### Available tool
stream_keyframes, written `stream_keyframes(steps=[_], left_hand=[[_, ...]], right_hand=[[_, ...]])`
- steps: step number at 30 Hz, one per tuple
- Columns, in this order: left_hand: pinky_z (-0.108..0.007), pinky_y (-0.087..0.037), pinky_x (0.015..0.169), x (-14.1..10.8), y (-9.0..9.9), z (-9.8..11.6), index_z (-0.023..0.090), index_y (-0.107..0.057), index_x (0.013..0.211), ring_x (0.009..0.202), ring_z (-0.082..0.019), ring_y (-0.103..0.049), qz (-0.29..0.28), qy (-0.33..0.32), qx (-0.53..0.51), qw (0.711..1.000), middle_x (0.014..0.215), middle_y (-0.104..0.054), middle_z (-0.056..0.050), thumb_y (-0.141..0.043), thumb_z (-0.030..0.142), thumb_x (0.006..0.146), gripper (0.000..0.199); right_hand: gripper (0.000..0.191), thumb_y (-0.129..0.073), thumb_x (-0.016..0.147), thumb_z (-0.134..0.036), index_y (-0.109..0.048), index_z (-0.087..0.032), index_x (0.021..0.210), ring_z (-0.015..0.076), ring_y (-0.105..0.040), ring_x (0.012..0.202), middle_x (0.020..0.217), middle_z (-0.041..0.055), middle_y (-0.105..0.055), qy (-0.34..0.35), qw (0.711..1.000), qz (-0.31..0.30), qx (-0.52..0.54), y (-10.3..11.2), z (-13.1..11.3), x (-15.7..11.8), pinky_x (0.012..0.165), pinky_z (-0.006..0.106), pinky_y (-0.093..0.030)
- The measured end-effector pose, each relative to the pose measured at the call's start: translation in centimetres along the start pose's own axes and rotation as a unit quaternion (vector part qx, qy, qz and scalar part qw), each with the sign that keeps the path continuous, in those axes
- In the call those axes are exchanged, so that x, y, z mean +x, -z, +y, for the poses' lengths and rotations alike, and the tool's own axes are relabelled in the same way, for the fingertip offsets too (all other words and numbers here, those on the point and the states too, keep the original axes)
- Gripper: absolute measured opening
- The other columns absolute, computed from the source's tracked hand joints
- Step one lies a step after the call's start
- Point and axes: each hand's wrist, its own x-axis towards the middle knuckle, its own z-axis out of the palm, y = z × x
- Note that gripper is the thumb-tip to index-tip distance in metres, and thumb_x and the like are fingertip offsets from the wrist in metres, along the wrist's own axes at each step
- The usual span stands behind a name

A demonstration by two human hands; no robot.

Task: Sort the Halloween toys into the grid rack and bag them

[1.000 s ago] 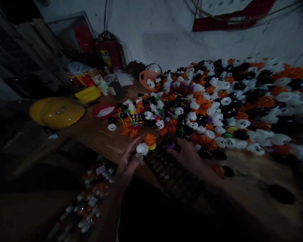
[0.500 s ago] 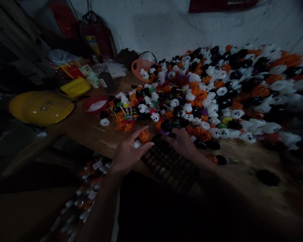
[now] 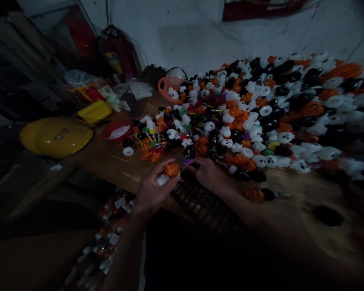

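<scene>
My left hand (image 3: 150, 192) is closed around an orange plastic figure (image 3: 171, 169) and a whitish piece (image 3: 161, 180) beside it; a bit of yellow-green shows under the orange one. With its fingertips, my right hand (image 3: 210, 176) pinches the purple base (image 3: 188, 161) of a round black figure (image 3: 189, 152), held upright near the left hand. Beneath both hands lies a dark gridded tray (image 3: 202, 208), whose contents are too dim to make out. Just beyond spreads a large pile of ghost, pumpkin and black figures (image 3: 236, 117).
On the left stand a red bowl (image 3: 104, 131) of white slips, a yellow container (image 3: 95, 112) and a large yellow visor-like object (image 3: 57, 137). An orange-pink basket (image 3: 166, 89) sits by the wall. More figures (image 3: 111, 222) lie below the table (image 3: 115, 161).
My right hand has brought the black figure left and slightly nearer my left hand. The orange figure in my left hand has turned a little and dropped slightly. The view has shifted a bit.
</scene>
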Motion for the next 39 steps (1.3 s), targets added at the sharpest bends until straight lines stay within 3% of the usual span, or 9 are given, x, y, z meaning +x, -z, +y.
stream_keyframes(steps=[7,13,18,24,27,31,36,39], left_hand=[[-0.029,-0.051,0.087,0.4,-0.2,0.8,0.024,-0.061,0.114,0.095,-0.018,-0.064,0.003,-0.014,0.024,1.0,0.107,-0.068,-0.001,-0.064,0.032,0.08,0.034],[-0.027,-0.052,0.077,0.1,0.0,0.3,0.026,-0.056,0.123,0.086,-0.016,-0.065,-0.003,-0.009,0.029,1.0,0.105,-0.069,-0.001,-0.061,0.033,0.082,0.042],[-0.028,-0.053,0.076,-0.2,-0.1,-0.1,0.029,-0.049,0.132,0.085,-0.016,-0.066,0.004,-0.016,0.037,0.999,0.107,-0.068,0.0,-0.062,0.033,0.082,0.051],[-0.032,-0.048,0.095,-0.3,-0.2,0.3,0.031,-0.049,0.132,0.107,-0.019,-0.062,0.015,-0.029,0.046,0.998,0.122,-0.064,0.001,-0.062,0.031,0.082,0.052],[-0.033,-0.047,0.097,-0.1,-0.2,0.3,0.031,-0.049,0.132,0.111,-0.019,-0.06,0.011,-0.03,0.056,0.998,0.124,-0.063,0.002,-0.062,0.03,0.082,0.052],[-0.038,-0.046,0.101,0.0,-0.1,0.2,0.033,-0.048,0.132,0.115,-0.021,-0.059,0.002,-0.04,0.078,0.996,0.128,-0.061,0.003,-0.061,0.03,0.083,0.051],[-0.039,-0.045,0.103,0.0,-0.3,0.0,0.032,-0.05,0.131,0.116,-0.021,-0.058,-0.01,-0.063,0.085,0.994,0.128,-0.061,0.002,-0.061,0.029,0.084,0.049],[-0.04,-0.044,0.105,-0.2,-0.4,-0.3,0.032,-0.049,0.132,0.117,-0.021,-0.057,-0.012,-0.071,0.073,0.995,0.13,-0.059,0.002,-0.06,0.031,0.085,0.048]], right_hand=[[0.016,-0.061,0.085,-0.026,-0.069,-0.02,0.098,0.0181,-0.066,0.076,0.088,0.0058,-0.073,-0.016,0.991,-0.04,-0.125,0.8,-2.1,-0.8,0.068,0.025,-0.047],[0.016,-0.061,0.084,-0.025,-0.067,-0.018,0.097,0.0214,-0.067,0.081,0.094,0.0084,-0.073,0.008,0.992,-0.031,-0.121,-0.1,-0.1,-0.5,0.073,0.03,-0.048],[0.023,-0.059,0.086,-0.034,-0.064,-0.021,0.104,0.0235,-0.067,0.088,0.1,0.0086,-0.072,0.015,0.989,-0.038,-0.139,-0.2,0.5,-0.5,0.076,0.032,-0.049],[0.021,-0.056,0.088,-0.036,-0.061,-0.023,0.103,0.0226,-0.066,0.09,0.1,0.0068,-0.071,0.035,0.99,-0.047,-0.125,0.0,0.6,-0.7,0.08,0.032,-0.049],[0.024,-0.055,0.088,-0.04,-0.061,-0.025,0.105,0.0245,-0.066,0.091,0.099,0.0067,-0.071,0.035,0.987,-0.058,-0.147,0.0,1.0,-0.8,0.08,0.034,-0.049],[0.017,-0.054,0.087,-0.031,-0.06,-0.023,0.102,0.0239,-0.066,0.092,0.1,0.0071,-0.07,0.053,0.986,-0.064,-0.142,-0.1,1.8,-0.6,0.079,0.033,-0.049],[0.011,-0.051,0.084,-0.023,-0.061,-0.02,0.088,0.0209,-0.065,0.071,0.083,0.0075,-0.07,0.028,0.981,-0.094,-0.17,0.0,1.4,-0.2,0.064,0.029,-0.047],[0.011,-0.052,0.083,-0.023,-0.062,-0.02,0.083,0.0198,-0.064,0.07,0.082,0.0076,-0.07,0.024,0.977,-0.108,-0.184,-0.2,0.9,-0.2,0.062,0.027,-0.046]])
